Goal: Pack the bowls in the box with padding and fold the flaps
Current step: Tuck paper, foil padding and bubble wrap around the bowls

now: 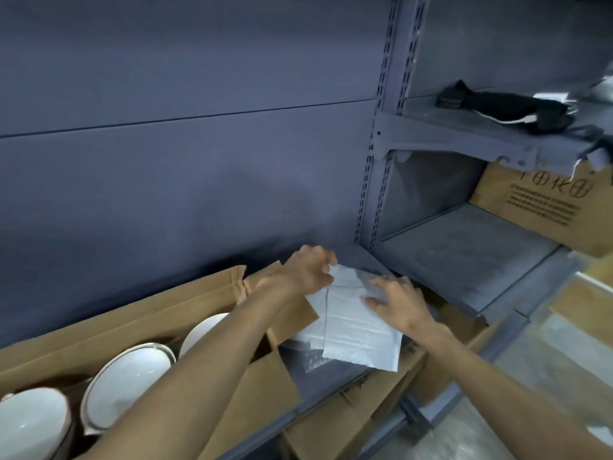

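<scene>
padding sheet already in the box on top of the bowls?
No: both the left hand and right hand hold the white padding sheet over the shelf, right of the box; the bowls lie uncovered.

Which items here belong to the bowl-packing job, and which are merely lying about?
Job: open cardboard box; white bowls inside it; white padding sheet, held by left hand and right hand.

Lying about: black strap on upper shelf; printed carton.
</scene>
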Demonstrator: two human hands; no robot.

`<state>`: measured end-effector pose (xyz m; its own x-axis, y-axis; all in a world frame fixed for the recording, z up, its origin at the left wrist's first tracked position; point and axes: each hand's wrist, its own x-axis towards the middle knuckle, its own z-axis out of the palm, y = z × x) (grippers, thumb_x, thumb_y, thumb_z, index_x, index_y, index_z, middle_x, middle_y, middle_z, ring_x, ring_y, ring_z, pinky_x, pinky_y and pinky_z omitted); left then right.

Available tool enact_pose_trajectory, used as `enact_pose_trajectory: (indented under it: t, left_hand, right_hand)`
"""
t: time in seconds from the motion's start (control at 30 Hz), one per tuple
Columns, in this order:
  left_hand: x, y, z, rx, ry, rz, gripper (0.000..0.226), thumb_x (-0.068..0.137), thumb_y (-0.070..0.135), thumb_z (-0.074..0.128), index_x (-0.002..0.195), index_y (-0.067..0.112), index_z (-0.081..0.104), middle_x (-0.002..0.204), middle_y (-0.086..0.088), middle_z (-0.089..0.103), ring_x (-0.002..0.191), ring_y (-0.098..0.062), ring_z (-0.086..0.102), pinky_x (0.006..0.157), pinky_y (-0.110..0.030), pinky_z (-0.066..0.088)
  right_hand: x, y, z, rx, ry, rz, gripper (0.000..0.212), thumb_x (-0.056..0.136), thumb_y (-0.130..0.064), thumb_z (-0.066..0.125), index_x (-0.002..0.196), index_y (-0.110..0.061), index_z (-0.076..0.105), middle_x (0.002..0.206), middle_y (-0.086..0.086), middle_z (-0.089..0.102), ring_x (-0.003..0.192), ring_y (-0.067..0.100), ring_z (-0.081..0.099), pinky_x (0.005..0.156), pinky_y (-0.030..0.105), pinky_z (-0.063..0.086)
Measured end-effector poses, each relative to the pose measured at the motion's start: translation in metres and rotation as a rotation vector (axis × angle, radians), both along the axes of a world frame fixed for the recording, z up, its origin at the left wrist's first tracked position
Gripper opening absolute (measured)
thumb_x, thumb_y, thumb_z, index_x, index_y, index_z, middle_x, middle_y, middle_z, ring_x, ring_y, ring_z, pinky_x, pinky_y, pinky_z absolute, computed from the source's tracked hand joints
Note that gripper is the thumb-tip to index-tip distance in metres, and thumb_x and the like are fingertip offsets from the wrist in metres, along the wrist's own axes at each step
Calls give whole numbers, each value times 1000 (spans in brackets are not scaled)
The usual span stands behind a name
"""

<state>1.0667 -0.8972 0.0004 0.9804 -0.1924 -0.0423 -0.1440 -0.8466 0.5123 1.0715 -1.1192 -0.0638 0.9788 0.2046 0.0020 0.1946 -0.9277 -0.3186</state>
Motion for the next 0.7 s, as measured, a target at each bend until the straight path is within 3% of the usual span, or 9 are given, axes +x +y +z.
enact_pose_trajectory:
  t: [0.1,0.23,0.37,0.47,0.57,0.7]
  left_hand:
    - [25,-16,-24,54,155,-32,60,85,26,75,140,20,51,137,-7,55,126,-25,54,106,-37,44]
    - [46,-28,-49,178,189,-99,86,77,40,81,149,23,38,151,-6,43,134,-27,47,109,-43,42]
    - [59,-30,-62,154,158,-93,49,72,36,81,116,21,65,120,-4,64,106,-25,63,94,-42,53]
    - [64,-23,-50,36,70,-94,18,77,28,78,80,19,63,86,3,65,87,-21,62,74,-30,47]
    - [59,-6,-16,-62,-114,-40,17,82,28,74,78,29,57,71,13,56,78,-15,57,69,-28,42]
    - [35,29,37,-219,-253,82,28,87,28,71,76,15,49,66,3,42,58,-15,45,49,-38,55]
  right_hand:
    - [14,-10,-10,-33,116,-6,71,88,-59,64,151,-36,40,154,-4,45,141,29,34,113,47,28]
    - [30,-17,-20,-30,103,20,56,84,-59,68,133,-35,56,136,-7,58,130,25,42,106,44,32]
    - [40,-19,-21,156,21,50,27,81,-46,78,99,-27,71,110,-5,64,112,20,54,95,38,42]
    - [48,-22,-6,453,-24,88,17,79,-32,84,78,-25,69,91,-4,66,86,11,64,80,36,51]
    - [53,-16,21,731,-38,96,16,79,-28,85,88,-29,72,82,-7,69,78,11,65,69,25,50]
    - [49,9,53,1041,-38,113,49,83,-22,84,123,-39,63,97,-2,71,94,11,69,81,18,54]
